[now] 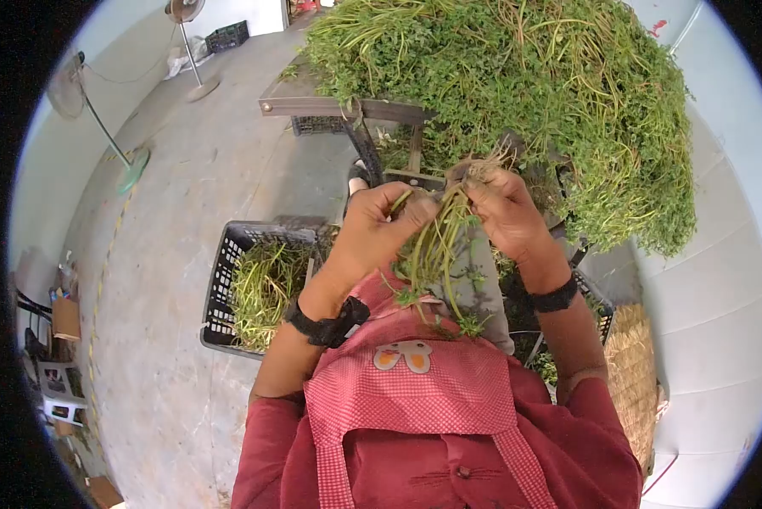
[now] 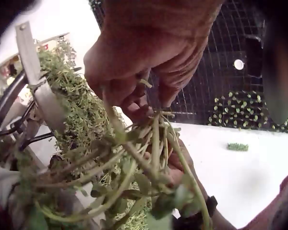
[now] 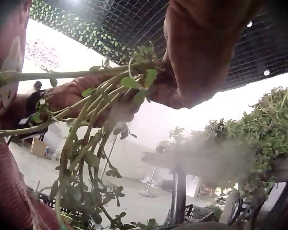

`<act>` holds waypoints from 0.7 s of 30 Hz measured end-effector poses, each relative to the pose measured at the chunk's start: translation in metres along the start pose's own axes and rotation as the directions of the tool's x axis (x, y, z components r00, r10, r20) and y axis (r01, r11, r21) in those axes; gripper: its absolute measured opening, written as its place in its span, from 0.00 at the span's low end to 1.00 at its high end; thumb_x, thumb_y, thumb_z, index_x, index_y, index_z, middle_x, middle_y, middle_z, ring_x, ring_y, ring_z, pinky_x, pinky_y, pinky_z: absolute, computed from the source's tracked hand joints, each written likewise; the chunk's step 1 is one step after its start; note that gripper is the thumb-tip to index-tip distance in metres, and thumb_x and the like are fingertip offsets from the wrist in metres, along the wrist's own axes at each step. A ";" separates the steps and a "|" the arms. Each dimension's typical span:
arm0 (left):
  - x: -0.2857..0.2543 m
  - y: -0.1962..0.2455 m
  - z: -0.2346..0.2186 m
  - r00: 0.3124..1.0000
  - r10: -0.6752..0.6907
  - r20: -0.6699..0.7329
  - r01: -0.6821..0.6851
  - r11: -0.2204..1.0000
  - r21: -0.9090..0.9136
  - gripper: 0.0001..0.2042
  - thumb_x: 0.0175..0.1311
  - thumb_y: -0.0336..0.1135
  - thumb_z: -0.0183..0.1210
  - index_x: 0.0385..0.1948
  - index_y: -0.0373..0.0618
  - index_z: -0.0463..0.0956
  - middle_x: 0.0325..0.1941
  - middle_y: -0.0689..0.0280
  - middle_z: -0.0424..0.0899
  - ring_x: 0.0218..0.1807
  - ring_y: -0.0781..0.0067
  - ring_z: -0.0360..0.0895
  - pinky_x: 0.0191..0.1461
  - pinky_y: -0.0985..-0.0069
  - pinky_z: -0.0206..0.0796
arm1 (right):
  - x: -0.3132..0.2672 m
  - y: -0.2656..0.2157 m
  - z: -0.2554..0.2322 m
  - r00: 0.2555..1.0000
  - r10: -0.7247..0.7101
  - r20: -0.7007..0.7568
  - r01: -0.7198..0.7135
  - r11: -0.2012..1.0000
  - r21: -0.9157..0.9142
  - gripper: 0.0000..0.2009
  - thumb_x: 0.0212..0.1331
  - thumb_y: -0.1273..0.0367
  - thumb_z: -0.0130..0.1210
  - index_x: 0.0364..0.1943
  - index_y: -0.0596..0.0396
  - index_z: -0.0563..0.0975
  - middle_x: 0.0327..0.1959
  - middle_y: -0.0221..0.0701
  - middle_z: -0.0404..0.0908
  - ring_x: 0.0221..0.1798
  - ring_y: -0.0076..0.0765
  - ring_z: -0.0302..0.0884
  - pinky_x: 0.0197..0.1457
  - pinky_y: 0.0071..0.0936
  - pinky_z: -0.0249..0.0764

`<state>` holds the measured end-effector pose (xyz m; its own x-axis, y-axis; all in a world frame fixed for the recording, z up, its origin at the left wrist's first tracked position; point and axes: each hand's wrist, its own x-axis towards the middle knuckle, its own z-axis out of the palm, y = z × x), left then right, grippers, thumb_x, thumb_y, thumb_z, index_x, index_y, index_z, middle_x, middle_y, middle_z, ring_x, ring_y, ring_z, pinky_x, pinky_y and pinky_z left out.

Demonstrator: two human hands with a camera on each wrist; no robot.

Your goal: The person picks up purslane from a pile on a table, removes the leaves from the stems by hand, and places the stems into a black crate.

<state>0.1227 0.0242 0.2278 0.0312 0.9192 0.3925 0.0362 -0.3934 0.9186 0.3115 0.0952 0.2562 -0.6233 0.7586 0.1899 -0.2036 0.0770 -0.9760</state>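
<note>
My right hand grips a bunch of leafy green stems near its root end. Thin pale roots stick out above the fingers, while the leafy ends hang toward the apron. Close by on the left, my left hand pinches a green stem between thumb and curled fingers. In the left wrist view, the left fingertips are right at the top of the bunch. The right wrist view shows long stems and small rounded leaves drooping below both hands.
A large heap of the same greens covers the table ahead. A black crate with cut greens stands on the floor at left. Another crate is at right beside a woven straw mat. Stand fans stand farther left.
</note>
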 end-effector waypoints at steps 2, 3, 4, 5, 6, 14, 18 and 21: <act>-0.003 0.008 0.001 0.998 0.058 0.024 -0.062 0.973 0.224 0.11 0.61 0.38 0.56 0.33 0.39 0.76 0.22 0.73 0.76 0.24 0.84 0.69 0.26 0.84 0.60 | -0.001 0.001 0.000 1.000 -0.005 -0.031 0.002 0.994 -0.106 0.10 0.60 0.68 0.49 0.41 0.60 0.76 0.35 0.26 0.78 0.34 0.19 0.72 0.39 0.20 0.69; -0.004 0.011 0.005 0.992 0.125 0.001 -0.118 0.933 0.341 0.10 0.61 0.37 0.55 0.33 0.37 0.75 0.21 0.70 0.76 0.23 0.84 0.69 0.25 0.83 0.60 | -0.001 0.000 0.001 0.998 -0.012 -0.061 -0.002 0.977 -0.212 0.11 0.60 0.67 0.50 0.41 0.60 0.76 0.35 0.25 0.78 0.34 0.17 0.72 0.39 0.19 0.69; -0.004 0.012 0.008 0.982 0.190 -0.013 -0.164 0.876 0.453 0.10 0.61 0.35 0.55 0.33 0.36 0.74 0.20 0.68 0.76 0.22 0.83 0.69 0.24 0.82 0.60 | -0.001 -0.001 0.002 0.998 -0.015 -0.061 0.002 0.977 -0.213 0.11 0.60 0.67 0.50 0.41 0.60 0.76 0.35 0.25 0.78 0.34 0.17 0.72 0.39 0.19 0.69; -0.004 0.013 0.009 0.982 0.189 -0.012 -0.164 0.876 0.453 0.10 0.61 0.35 0.55 0.33 0.36 0.74 0.20 0.68 0.76 0.22 0.83 0.69 0.24 0.82 0.60 | -0.002 -0.002 0.004 0.998 -0.014 -0.061 0.003 0.985 -0.174 0.11 0.60 0.67 0.51 0.41 0.60 0.76 0.34 0.25 0.78 0.34 0.17 0.72 0.39 0.19 0.69; -0.004 0.013 0.011 0.994 0.099 -0.043 -0.071 0.902 0.426 0.08 0.58 0.32 0.54 0.33 0.36 0.74 0.23 0.59 0.76 0.26 0.68 0.71 0.28 0.75 0.62 | -0.004 -0.001 0.006 0.998 -0.010 -0.063 0.002 0.991 -0.135 0.11 0.60 0.67 0.51 0.42 0.60 0.76 0.33 0.25 0.78 0.34 0.17 0.72 0.39 0.18 0.69; -0.003 -0.007 0.011 0.985 0.155 -0.075 -0.103 0.881 0.461 0.06 0.57 0.29 0.49 0.34 0.38 0.70 0.25 0.49 0.74 0.30 0.43 0.71 0.33 0.59 0.63 | -0.007 0.014 0.020 0.988 0.004 -0.157 -0.026 0.990 -0.137 0.09 0.58 0.69 0.52 0.38 0.58 0.77 0.35 0.27 0.79 0.35 0.20 0.74 0.39 0.22 0.71; 0.005 -0.036 -0.007 0.997 0.069 -0.018 -0.042 0.776 0.630 0.06 0.59 0.30 0.47 0.33 0.39 0.70 0.21 0.49 0.72 0.28 0.44 0.71 0.31 0.59 0.62 | -0.016 0.004 0.040 0.816 -0.525 0.240 0.447 0.312 -0.838 0.07 0.52 0.71 0.55 0.36 0.53 0.78 0.34 0.31 0.78 0.36 0.33 0.76 0.43 0.28 0.72; 0.003 -0.043 -0.017 0.995 -0.030 -0.093 0.072 0.874 0.480 0.07 0.63 0.32 0.45 0.33 0.40 0.70 0.17 0.55 0.70 0.22 0.57 0.70 0.27 0.65 0.62 | -0.026 -0.023 0.059 0.794 -0.566 0.222 0.482 0.366 -0.796 0.08 0.47 0.72 0.56 0.34 0.49 0.79 0.33 0.33 0.76 0.38 0.41 0.75 0.42 0.30 0.72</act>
<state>0.1046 0.0446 0.1901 -0.0630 0.9282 0.3668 0.5135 -0.2851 0.8094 0.2880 0.0353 0.2796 -0.5471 0.4156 0.7266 0.2259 0.9091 -0.3500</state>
